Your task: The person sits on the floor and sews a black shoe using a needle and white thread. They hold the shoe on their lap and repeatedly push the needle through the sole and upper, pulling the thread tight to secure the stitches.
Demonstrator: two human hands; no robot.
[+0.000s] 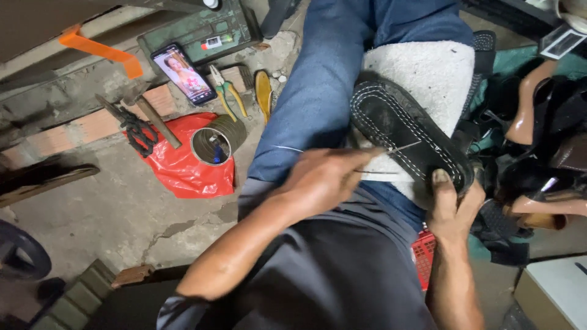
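Step in hand: a black shoe sole point(408, 137) was being hand-stitched along its edge; a thin metal awl or needle point(400, 148) was held at the sole's inner side.
Left hand: the left hand point(321, 177) was closed tight around the tool's handle end, fingers curled, nothing else gripped; a pale thread point(287, 148) was seen trailing out over the jeans point(318, 91).
Right hand: the right hand point(454, 211) was clamped around the near end of the sole, thumb laid flat on top, fingers wrapped beneath and mostly hidden.
Where the sole lay: bottom-up across the lap, rested on a white fleecy pad point(428, 73) over the right thigh.
Doing it well (judged): the sole would best be kept pinned firm against the pad, the point kept in line with the existing stitch row, the thread drawn evenly, and the thumb kept clear of the point's path.
Look of the sole: worn matt black, long oval outline, a row of white stitches run all round its rim, surface scuffed.
Nearby on the floor: an open tin can point(212, 145) on a red plastic bag point(183, 162), pliers point(227, 91), a phone point(183, 73), a heap of shoes point(538, 122) at the right.
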